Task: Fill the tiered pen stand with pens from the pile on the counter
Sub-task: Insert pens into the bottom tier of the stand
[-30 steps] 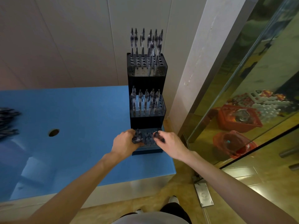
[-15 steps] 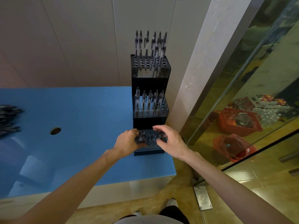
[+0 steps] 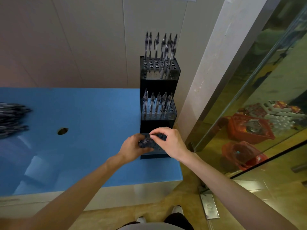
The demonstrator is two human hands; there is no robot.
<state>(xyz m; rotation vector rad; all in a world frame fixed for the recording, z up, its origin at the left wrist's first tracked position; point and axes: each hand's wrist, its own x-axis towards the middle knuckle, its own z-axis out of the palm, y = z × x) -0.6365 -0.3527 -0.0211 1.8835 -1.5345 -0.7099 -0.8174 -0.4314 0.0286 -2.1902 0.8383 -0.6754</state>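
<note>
While left hand (image 3: 131, 149) grips pens (image 3: 144, 143), right hand (image 3: 169, 143) fingers pinch one; no writing legible

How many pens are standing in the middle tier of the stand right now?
5, standing in a row across the middle tier of the pen stand: pen one, two, three, four, five. Others may be hidden behind them.
</note>
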